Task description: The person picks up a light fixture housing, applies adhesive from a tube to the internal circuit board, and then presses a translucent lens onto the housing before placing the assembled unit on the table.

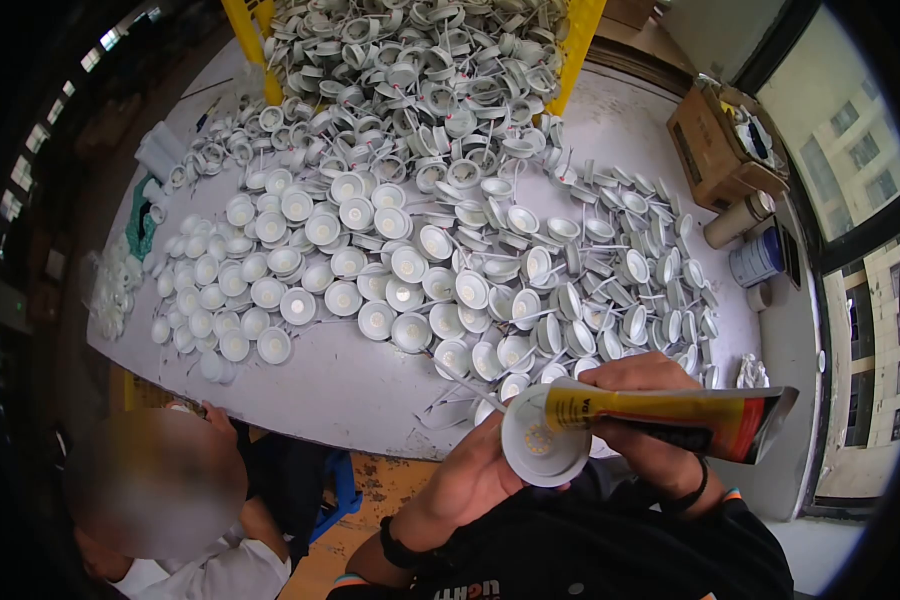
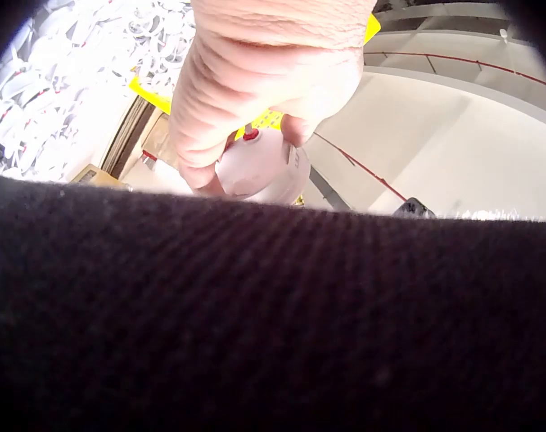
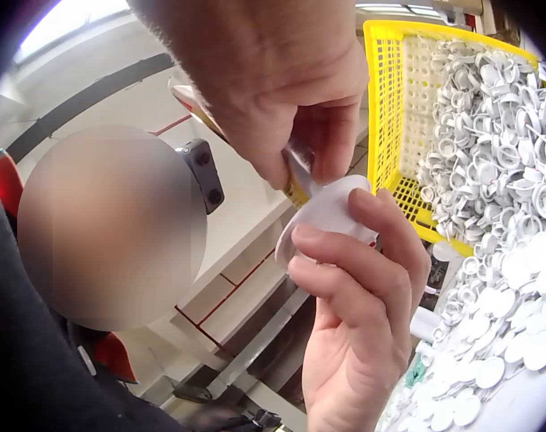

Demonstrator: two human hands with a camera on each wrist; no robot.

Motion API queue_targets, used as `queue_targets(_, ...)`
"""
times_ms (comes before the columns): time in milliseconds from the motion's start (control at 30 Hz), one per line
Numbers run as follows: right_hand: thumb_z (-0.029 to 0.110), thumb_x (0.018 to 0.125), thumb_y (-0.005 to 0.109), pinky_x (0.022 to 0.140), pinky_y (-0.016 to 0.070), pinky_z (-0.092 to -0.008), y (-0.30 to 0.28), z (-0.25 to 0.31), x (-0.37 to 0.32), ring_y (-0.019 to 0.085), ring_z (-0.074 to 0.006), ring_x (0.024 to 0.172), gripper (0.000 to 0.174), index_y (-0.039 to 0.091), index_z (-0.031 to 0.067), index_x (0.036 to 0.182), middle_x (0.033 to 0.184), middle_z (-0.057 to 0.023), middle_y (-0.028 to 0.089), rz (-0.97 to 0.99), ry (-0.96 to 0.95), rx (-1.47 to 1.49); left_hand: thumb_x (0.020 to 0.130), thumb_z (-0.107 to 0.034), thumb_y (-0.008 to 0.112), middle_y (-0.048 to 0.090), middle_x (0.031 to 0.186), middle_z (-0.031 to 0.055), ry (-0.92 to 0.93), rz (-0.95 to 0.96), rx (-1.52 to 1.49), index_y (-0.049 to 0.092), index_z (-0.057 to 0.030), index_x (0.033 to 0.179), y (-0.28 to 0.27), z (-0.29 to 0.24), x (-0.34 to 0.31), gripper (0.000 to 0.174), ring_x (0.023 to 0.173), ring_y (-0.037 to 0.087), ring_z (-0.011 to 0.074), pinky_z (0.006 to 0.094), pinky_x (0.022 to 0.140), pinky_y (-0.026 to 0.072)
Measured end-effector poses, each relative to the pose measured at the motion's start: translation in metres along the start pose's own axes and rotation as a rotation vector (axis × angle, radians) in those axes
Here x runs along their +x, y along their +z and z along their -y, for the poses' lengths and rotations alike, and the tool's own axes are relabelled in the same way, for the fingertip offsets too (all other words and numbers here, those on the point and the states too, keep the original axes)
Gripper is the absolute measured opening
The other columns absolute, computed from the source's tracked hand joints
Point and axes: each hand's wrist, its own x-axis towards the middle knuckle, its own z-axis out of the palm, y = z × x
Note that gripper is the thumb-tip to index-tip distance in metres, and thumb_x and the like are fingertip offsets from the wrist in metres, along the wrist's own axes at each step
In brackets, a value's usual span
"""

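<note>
My left hand (image 1: 467, 477) grips a round white lamp housing (image 1: 530, 465) by its edge, its dished face with a cluster of yellowish dots turned up. My right hand (image 1: 650, 445) pinches a yellow, black and red tube (image 1: 670, 415), whose narrower end lies over the housing's rim. In the right wrist view, fingers of the left hand (image 3: 358, 315) curl round the white housing (image 3: 322, 220), and the right hand (image 3: 282, 99) holds the tube just above it. The left wrist view shows the left hand (image 2: 264, 81) on the back of the housing (image 2: 264, 171).
Many white lamp housings (image 1: 407, 265) cover the table (image 1: 340, 395). A yellow crate (image 1: 577, 55) full of white rings stands at the back. At the right are a cardboard box (image 1: 715, 150) and a blue-and-white can (image 1: 757, 258). Another person (image 1: 210, 500) sits at the left.
</note>
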Motion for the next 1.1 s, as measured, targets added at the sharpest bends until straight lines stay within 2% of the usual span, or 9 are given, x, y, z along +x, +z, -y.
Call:
queue_targets(200, 0.007, 0.062, 0.065, 0.065, 0.0425, -0.03, -0.005, 0.004, 0.002, 0.055, -0.0202, 0.075, 0.015, 0.055, 0.0031, 0.072, 0.078, -0.0087, 0.056, 0.055, -0.06, -0.288, 0.082, -0.032, 0.039, 0.033, 0.118, 0.0136, 0.012, -0.114, 0.014, 0.018, -0.0012, 0.122, -0.001, -0.005, -0.003, 0.055, 0.105, 0.04, 0.0224, 0.037, 0.084, 0.0367)
queue_targets(300, 0.008, 0.064, 0.064, 0.065, 0.0426, -0.0303, -0.003, 0.003, -0.009, 0.055, -0.0201, 0.073, 0.015, 0.056, 0.0031, 0.075, 0.078, -0.0085, 0.056, -0.097, 0.054, -0.203, 0.081, -0.03, 0.041, 0.03, 0.121, 0.0138, 0.058, -0.145, 0.019, 0.015, -0.0013, 0.123, 0.0, -0.006, -0.004, 0.056, 0.109, 0.036, 0.0227, 0.0376, 0.087, 0.0348)
queue_targets(433, 0.004, 0.066, 0.062, 0.063, 0.0423, -0.028, -0.015, 0.026, -0.003, 0.055, -0.0186, 0.073, 0.016, 0.056, 0.0023, 0.08, 0.078, -0.0083, 0.056, 0.095, 0.133, -0.24, 0.082, -0.029, 0.04, 0.029, 0.121, 0.0139, 0.09, -0.191, 0.072, 0.014, -0.0011, 0.124, 0.002, -0.003, -0.007, 0.057, 0.111, 0.034, 0.023, 0.0378, 0.088, 0.0337)
queue_targets(500, 0.003, 0.066, 0.062, 0.063, 0.0423, -0.0274, -0.016, 0.027, -0.006, 0.055, -0.0182, 0.072, 0.016, 0.056, 0.0021, 0.082, 0.078, -0.0082, 0.056, 0.135, 0.15, -0.239, 0.08, -0.037, 0.035, 0.031, 0.122, 0.0151, 0.156, -0.285, 0.166, 0.024, -0.0026, 0.121, 0.0, 0.001, -0.01, 0.054, 0.107, 0.037, 0.0305, 0.0456, 0.082, 0.0349)
queue_targets(700, 0.004, 0.069, 0.061, 0.065, 0.0424, -0.0271, -0.003, 0.022, -0.006, 0.055, -0.017, 0.074, 0.016, 0.055, -0.0007, 0.083, 0.081, -0.0084, 0.056, 0.175, 0.322, 0.339, 0.08, -0.036, 0.036, 0.031, 0.123, 0.0126, 0.153, -0.259, 0.05, 0.026, -0.0035, 0.121, -0.001, 0.003, -0.009, 0.053, 0.112, 0.032, 0.0262, 0.0401, 0.092, 0.0255)
queue_targets(867, 0.006, 0.071, 0.059, 0.07, 0.0411, -0.0281, 0.016, 0.011, -0.005, 0.052, -0.0176, 0.081, 0.016, 0.056, 0.0007, 0.085, 0.087, -0.0093, 0.055, 0.1, 0.21, 0.305, 0.079, -0.037, 0.038, 0.035, 0.12, 0.012, 0.166, -0.191, 0.027, 0.028, -0.0042, 0.12, -0.004, 0.005, -0.011, 0.053, 0.11, 0.035, 0.026, 0.0406, 0.09, 0.0285)
queue_targets(933, 0.009, 0.071, 0.061, 0.067, 0.0425, -0.0226, 0.016, 0.009, 0.0, 0.052, -0.0117, 0.079, 0.024, 0.052, 0.0023, 0.092, 0.086, -0.0068, 0.052, 0.115, 0.121, 0.128, 0.079, -0.037, 0.038, 0.037, 0.119, 0.0119, 0.161, -0.199, 0.022, 0.028, -0.0046, 0.12, -0.007, 0.005, -0.011, 0.053, 0.108, 0.036, 0.0261, 0.0411, 0.088, 0.0309)
queue_targets(1000, 0.009, 0.071, 0.061, 0.068, 0.0424, -0.0227, 0.022, -0.005, -0.001, 0.052, -0.0118, 0.078, 0.024, 0.052, 0.002, 0.092, 0.086, -0.0066, 0.052, 0.037, 0.143, 0.133, 0.079, -0.037, 0.037, 0.037, 0.118, 0.0129, 0.192, -0.046, -0.093, 0.028, -0.0045, 0.12, -0.009, 0.006, -0.011, 0.053, 0.105, 0.04, 0.0271, 0.0417, 0.081, 0.0365)
queue_targets(1100, 0.007, 0.067, 0.058, 0.073, 0.0385, -0.0283, 0.029, -0.003, -0.002, 0.049, -0.0174, 0.079, 0.019, 0.052, 0.0008, 0.085, 0.089, -0.0091, 0.051, -0.1, 0.282, 0.335, 0.08, -0.039, 0.034, 0.036, 0.118, 0.0137, 0.158, -0.159, 0.049, 0.026, -0.0039, 0.121, -0.009, 0.003, -0.012, 0.054, 0.102, 0.041, 0.028, 0.0422, 0.076, 0.0393)
